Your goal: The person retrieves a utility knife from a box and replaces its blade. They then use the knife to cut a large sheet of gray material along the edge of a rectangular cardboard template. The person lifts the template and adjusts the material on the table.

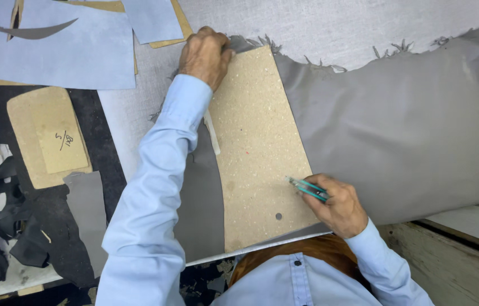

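pale cutting bench point(335, 25), grey leather point(409, 130) spread flat. left hand point(205, 55) pressing far corner of board template point(259, 147) so no slip; right hand point(338, 207) closed tight on green-handled knife point(307, 187) w/ tip at right edge.

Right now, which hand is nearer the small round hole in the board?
Right. The right hand holds a green knife just beside the hole; the left hand presses the board's far top corner.

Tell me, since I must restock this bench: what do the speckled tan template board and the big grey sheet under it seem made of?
The speckled tan template board looks like pressed fibreboard: matte, flecked, stiff, with one punched hole. The big grey sheet looks like leather, perhaps synthetic: smooth, faintly sheened, ragged along its upper edge. The left hand presses the board; the right hand holds a teal-handled knife.
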